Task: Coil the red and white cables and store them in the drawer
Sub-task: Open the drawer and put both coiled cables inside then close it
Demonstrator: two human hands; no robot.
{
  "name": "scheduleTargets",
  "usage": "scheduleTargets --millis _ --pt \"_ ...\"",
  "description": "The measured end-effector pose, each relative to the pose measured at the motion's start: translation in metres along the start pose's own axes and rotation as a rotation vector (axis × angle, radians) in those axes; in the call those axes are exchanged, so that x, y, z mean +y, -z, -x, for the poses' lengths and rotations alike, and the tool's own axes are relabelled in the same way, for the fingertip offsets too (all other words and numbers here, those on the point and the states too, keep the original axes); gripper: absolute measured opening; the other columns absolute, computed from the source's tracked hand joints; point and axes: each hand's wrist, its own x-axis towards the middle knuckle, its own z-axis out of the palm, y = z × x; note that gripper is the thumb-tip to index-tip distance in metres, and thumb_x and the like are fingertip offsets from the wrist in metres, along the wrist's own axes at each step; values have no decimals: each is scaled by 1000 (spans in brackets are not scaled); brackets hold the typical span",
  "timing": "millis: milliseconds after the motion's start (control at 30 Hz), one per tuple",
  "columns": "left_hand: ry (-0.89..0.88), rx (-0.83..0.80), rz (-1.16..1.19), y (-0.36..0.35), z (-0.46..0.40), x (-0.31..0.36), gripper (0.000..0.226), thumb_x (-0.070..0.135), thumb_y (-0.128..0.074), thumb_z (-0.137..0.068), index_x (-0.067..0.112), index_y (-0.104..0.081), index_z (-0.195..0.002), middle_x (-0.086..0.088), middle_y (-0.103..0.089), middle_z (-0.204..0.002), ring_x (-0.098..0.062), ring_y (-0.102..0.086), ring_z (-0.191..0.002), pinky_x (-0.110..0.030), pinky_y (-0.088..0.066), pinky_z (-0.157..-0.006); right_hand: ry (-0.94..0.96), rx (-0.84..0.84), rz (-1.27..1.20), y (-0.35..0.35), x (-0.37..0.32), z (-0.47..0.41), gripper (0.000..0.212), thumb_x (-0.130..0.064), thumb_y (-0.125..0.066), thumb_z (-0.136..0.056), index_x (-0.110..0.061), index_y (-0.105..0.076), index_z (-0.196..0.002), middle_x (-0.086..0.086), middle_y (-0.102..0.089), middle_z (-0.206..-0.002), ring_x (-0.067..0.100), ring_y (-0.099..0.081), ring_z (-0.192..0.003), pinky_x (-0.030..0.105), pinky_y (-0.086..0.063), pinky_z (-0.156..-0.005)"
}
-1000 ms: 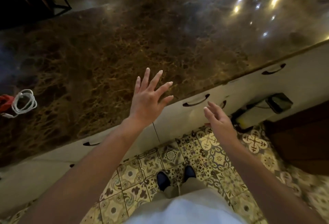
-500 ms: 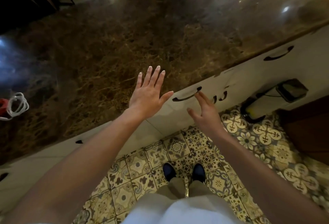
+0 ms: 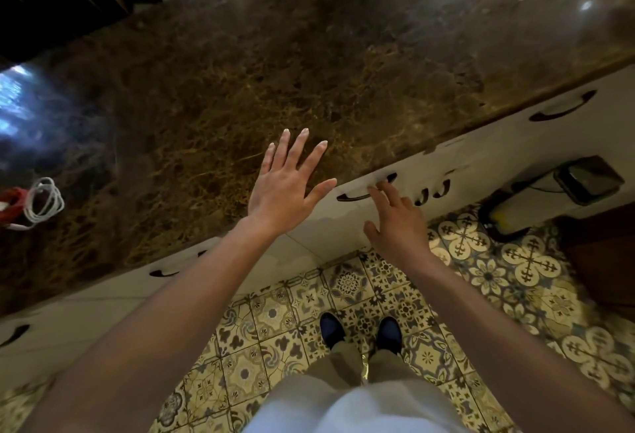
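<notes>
Right hand (image 3: 398, 226), fingers extended, touches the drawer handle (image 3: 366, 188) without gripping it; left hand (image 3: 287, 185) hovers spread, empty. Risk: fingertips slipping off. Coiled white cable (image 3: 44, 200) lies at the worktop's left edge.

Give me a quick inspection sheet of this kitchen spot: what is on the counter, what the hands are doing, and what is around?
Surface: brown marble counter, glossy, with light reflections.
Job's things: white cable coiled, beside the red cable at the counter's far left; drawer shut.
Clutter: nothing seen on the counter apart from the cables.
Hands: left hand flat, fingers spread, above the counter edge; right hand with fingertips at the drawer handle, not yet curled round it.
Cables: both untouched, far from the hands.
Surroundings: patterned floor tiles, more drawer handles, a dark device by the cabinet.
</notes>
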Motion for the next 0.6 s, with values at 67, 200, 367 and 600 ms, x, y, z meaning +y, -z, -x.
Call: scheduleTargets --millis 67,200,367,600 --pt "17 1 24 2 0 1 77 78 -14 -99 38 -14 -165 -1 -3 -176 -29 7 -162 -53 -1 -131 11 20 -13 0 4 2 66 -39 -60 -97 -19 -39 -156 7 -34 -167 41 -53 -130 50 -47 -102" --pt "35 19 82 4 -1 0 72 76 -17 -100 41 -22 -163 -1 -10 -176 -29 2 -163 -52 -1 -131 6 97 -159 -2 10 9 50 -46 -55 -103 -15 -59 -141 6 -51 -153 34 -59 -123 47 -51 -97" --pt "45 21 97 5 -1 -1 68 73 -21 -102 42 -25 -162 0 -12 -175 -29 -1 -162 -52 -3 -131 -191 215 -693 1 11 28 53 -59 -45 -104 -17 -77 -106 -11 -64 -113 12 -64 -94 35 -52 -74" --pt "40 25 109 4 -2 -2 68 74 -21 -101 42 -25 -161 0 -13 -175 -29 -2 -162 -50 0 -131 -286 301 -793 -8 21 70 42 -54 -58 -100 -18 -77 -89 -10 -65 -92 10 -63 -79 31 -47 -65"
